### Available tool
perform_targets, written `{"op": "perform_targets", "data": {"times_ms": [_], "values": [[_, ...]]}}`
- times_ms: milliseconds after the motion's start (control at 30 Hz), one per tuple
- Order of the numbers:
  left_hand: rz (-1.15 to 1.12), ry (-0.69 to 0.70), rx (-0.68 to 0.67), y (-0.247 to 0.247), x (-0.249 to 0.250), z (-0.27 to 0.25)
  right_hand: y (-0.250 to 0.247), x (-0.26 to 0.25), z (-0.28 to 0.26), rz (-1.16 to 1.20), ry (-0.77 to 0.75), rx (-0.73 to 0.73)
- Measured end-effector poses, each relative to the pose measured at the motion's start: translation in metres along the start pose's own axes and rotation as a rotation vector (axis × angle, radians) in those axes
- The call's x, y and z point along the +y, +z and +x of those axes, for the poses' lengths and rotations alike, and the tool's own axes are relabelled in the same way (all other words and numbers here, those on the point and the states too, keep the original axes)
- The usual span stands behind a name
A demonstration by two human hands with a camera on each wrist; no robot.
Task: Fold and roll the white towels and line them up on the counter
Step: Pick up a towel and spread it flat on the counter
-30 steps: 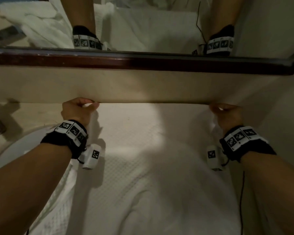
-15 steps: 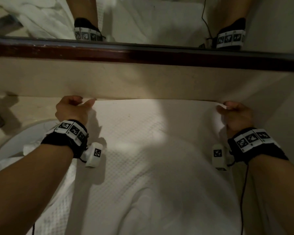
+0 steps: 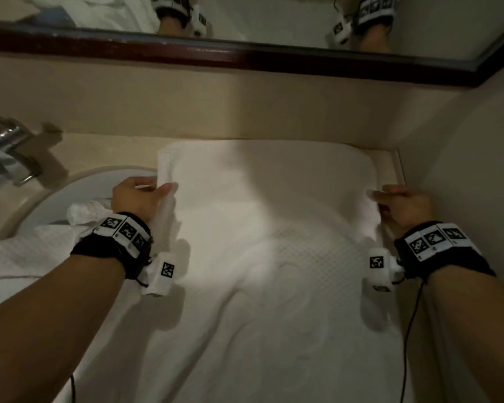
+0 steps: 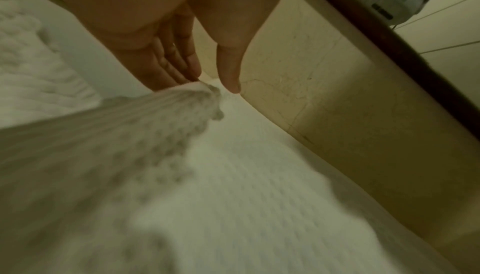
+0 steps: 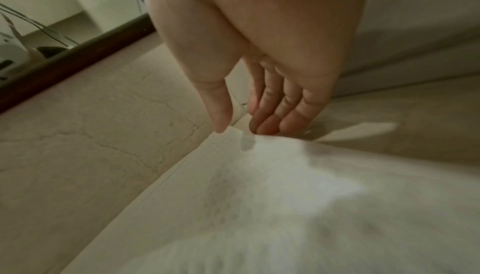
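Note:
A white waffle-weave towel lies spread across the beige counter and hangs over its near edge. The towel's far part is lifted and drawn back from the wall. My left hand pinches the towel's left edge between thumb and fingers. In the left wrist view the towel rises to a corner at the tips of my left hand. My right hand pinches the right edge, close to the side wall. In the right wrist view my right hand meets the towel at its edge.
A chrome faucet and a round white sink are on the left, with another white towel draped over the sink. A mirror with a dark wooden frame runs above the backsplash. The side wall bounds the counter on the right.
Both hands have drawn back from the back wall toward me, bringing the towel's far edge with them. A strip of bare counter now shows along the wall.

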State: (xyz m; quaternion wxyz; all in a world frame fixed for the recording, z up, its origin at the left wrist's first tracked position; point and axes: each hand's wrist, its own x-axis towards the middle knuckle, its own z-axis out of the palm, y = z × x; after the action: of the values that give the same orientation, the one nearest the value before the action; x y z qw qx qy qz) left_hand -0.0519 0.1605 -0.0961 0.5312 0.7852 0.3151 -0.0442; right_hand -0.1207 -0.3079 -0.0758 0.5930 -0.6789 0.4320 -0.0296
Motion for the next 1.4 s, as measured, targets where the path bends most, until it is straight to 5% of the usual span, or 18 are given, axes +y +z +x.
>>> {"op": "perform_targets", "data": {"times_ms": [433, 833, 1400], "values": [[0.051, -0.139, -0.188, -0.054, -0.085, -0.077, -0.058, 0.092, -0.099, -0.133, 0.038, 0.121], [0.155, -0.074, -0.311, -0.082, -0.130, -0.131, -0.084, 0.149, -0.173, -0.265, 0.129, 0.265], [0.109, 0.007, -0.142, -0.085, -0.141, -0.137, -0.109, 0.150, -0.171, -0.388, 0.078, 0.249]]}}
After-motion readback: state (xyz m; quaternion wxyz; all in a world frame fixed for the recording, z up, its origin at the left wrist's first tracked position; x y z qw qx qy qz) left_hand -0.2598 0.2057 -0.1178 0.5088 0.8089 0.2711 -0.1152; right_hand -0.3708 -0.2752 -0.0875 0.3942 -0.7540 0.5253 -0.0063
